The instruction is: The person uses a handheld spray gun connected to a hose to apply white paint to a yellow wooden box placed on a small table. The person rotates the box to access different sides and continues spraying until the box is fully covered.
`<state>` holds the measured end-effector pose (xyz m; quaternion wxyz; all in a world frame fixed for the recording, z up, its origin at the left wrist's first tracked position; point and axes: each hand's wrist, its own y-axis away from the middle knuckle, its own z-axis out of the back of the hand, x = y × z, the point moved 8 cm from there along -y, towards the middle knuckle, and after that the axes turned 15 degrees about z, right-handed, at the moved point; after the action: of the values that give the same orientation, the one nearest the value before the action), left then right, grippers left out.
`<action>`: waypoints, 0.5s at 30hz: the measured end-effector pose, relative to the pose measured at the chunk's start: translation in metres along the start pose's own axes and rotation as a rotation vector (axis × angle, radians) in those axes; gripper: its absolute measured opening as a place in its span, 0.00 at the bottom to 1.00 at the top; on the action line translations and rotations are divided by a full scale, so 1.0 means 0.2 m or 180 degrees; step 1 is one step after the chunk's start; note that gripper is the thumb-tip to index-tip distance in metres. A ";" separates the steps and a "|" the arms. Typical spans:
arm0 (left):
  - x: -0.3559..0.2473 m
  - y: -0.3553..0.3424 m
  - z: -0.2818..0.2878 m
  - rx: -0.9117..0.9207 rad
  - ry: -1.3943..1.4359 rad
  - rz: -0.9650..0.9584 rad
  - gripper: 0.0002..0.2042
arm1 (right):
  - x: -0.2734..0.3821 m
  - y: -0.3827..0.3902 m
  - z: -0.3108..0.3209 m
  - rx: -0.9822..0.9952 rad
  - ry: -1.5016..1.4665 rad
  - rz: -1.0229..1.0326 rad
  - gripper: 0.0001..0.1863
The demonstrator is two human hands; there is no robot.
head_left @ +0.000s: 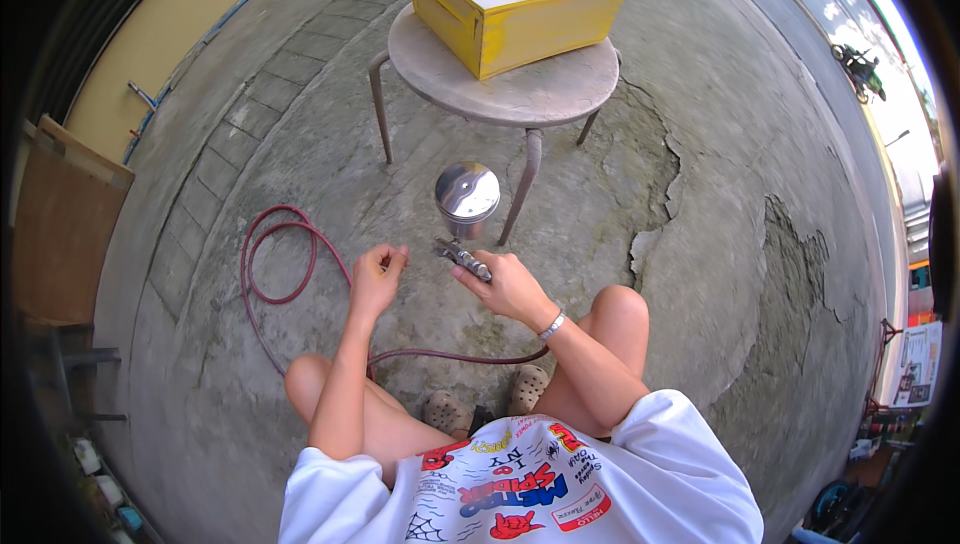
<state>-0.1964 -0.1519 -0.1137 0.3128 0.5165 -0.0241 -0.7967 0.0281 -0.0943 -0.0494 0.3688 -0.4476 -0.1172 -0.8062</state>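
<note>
In my right hand (508, 289) is a metal spray gun (468, 260), gripped by its handle. A shiny silver cup (467, 191) with a domed lid sits at the gun's far end, upright in front of me. To the left of the gun and apart from it is my left hand (377, 279). Its fingers are curled in with thumb and fingertips together; anything between them is too small to make out. Beyond the cup, a yellow box (535, 34) with a white top and a rectangular opening rests on a round stool (440, 69).
A dark red hose (310, 264) loops on the cracked concrete floor (700, 294) at left and runs past my feet. The stool's metal legs (521, 184) stand just beyond the cup. A brown wooden board (70, 224) leans at far left. A motorcycle (860, 72) stands far right.
</note>
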 end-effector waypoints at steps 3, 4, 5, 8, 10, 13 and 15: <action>-0.05 0.03 0.02 -0.0127 -0.0159 -0.0341 0.19 | 0.01 0.00 0.00 -0.0123 -0.0008 0.0118 0.25; -0.07 0.04 0.02 -0.0165 -0.0253 -0.0393 0.19 | 0.00 0.00 -0.01 -0.0099 -0.0001 0.0109 0.25; -0.08 0.05 0.03 -0.0215 -0.0341 -0.0449 0.19 | 0.00 0.00 -0.01 -0.0073 0.0012 0.0112 0.26; -0.03 0.02 0.03 -0.0129 0.0093 -0.0275 0.18 | 0.00 -0.01 -0.01 -0.0054 0.0031 0.0125 0.26; -0.02 0.02 0.02 -0.0061 0.0140 -0.0167 0.17 | 0.01 -0.01 -0.01 -0.0065 0.0038 0.0142 0.26; -0.06 0.04 -0.03 0.0213 -0.0804 -0.0149 0.18 | -0.02 0.00 -0.01 -0.0096 0.0057 0.0139 0.26; -0.04 0.07 -0.08 0.0531 -0.1749 -0.0156 0.19 | -0.02 0.01 -0.01 -0.0109 0.0060 0.0156 0.26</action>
<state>-0.1753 -0.1543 -0.1105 0.2316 0.3057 -0.1609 -0.9094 0.0295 -0.0941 -0.0532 0.3817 -0.4489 -0.0888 -0.8030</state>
